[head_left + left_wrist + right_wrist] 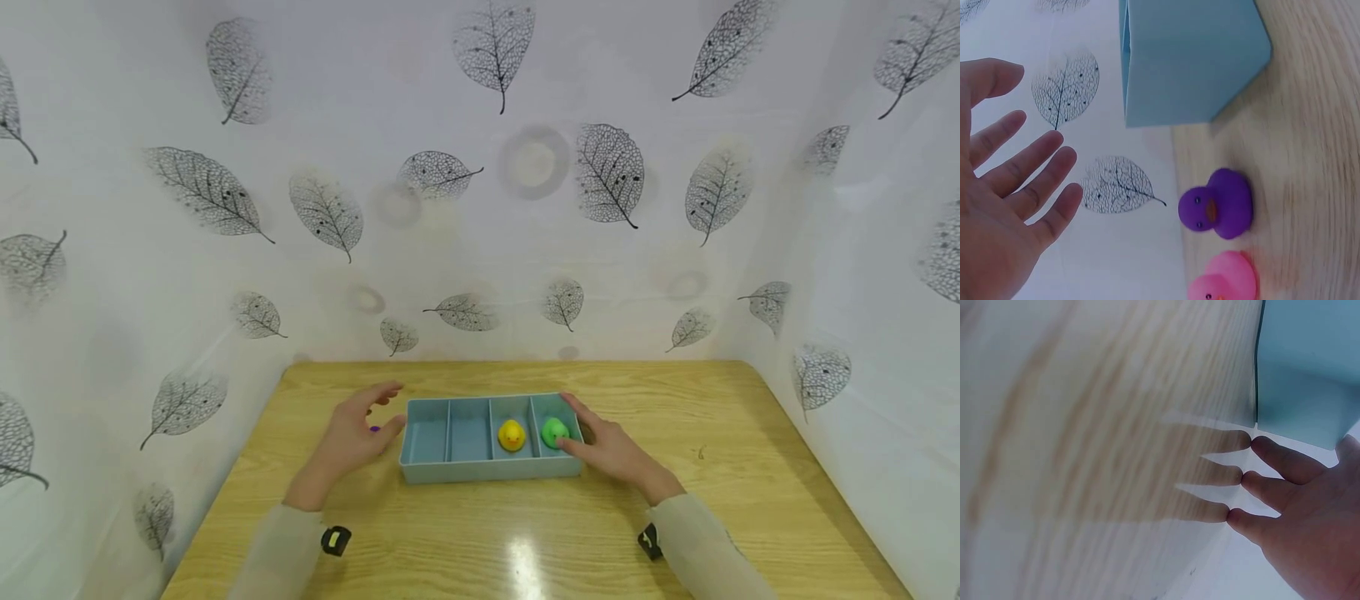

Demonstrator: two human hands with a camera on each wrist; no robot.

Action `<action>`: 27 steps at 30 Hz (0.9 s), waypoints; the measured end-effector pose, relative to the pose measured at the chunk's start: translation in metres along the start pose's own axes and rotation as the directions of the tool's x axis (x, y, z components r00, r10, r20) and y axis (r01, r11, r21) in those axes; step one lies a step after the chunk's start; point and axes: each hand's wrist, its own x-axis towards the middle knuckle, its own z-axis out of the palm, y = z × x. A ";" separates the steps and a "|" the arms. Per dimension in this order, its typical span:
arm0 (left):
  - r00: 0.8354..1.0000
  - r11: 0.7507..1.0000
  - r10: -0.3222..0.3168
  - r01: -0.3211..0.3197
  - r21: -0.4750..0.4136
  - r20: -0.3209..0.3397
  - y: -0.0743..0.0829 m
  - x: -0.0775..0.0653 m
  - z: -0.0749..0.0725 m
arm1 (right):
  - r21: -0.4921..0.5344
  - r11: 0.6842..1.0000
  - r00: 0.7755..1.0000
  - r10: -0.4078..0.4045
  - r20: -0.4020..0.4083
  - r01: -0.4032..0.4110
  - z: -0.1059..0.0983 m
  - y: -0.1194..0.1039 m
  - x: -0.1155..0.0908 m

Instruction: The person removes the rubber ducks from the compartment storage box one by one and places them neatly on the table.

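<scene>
A pale blue box [491, 470] with side-by-side compartments stands on the table. In its right-hand compartments sit a yellow rubber duck [512, 436] and, at the end, a green rubber duck [554, 432]. My right hand [611, 450] lies along the box's right end, index finger at the back corner, thumb overlapping the green duck in the head view; the right wrist view shows its other fingers [1269, 487] straight and spread. Off the box's left end, my left hand [352, 433] holds nothing, fingers spread. Near it are a purple rubber duck [1232, 203] and a pink rubber duck [1232, 278].
The wooden table [465, 533] ends at a white backdrop [517, 250] printed with leaves, which also rises along both sides. In the head view the left hand hides most of the ducks beside the box. Both left compartments of the box hold nothing.
</scene>
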 end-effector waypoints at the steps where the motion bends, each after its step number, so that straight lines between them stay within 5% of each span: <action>1: 1.000 1.000 -0.001 0.001 -0.009 0.011 0.002 0.001 0.002 | -0.001 1.000 1.000 -0.001 -0.001 0.001 0.000 0.000 0.000; 11: 0.996 0.998 0.016 -0.010 -0.065 0.089 0.022 0.011 0.023 | 0.013 1.000 1.000 0.005 -0.002 -0.005 0.000 0.000 -0.001; 21: 0.987 0.984 0.143 -0.134 -0.117 0.069 0.035 0.019 0.043 | -0.005 1.000 1.000 0.012 -0.001 -0.012 0.000 -0.001 0.001; 27: 0.985 0.984 0.115 -0.095 -0.148 0.130 0.042 0.023 0.051 | -0.009 1.000 1.000 0.008 -0.004 -0.008 0.001 0.001 0.001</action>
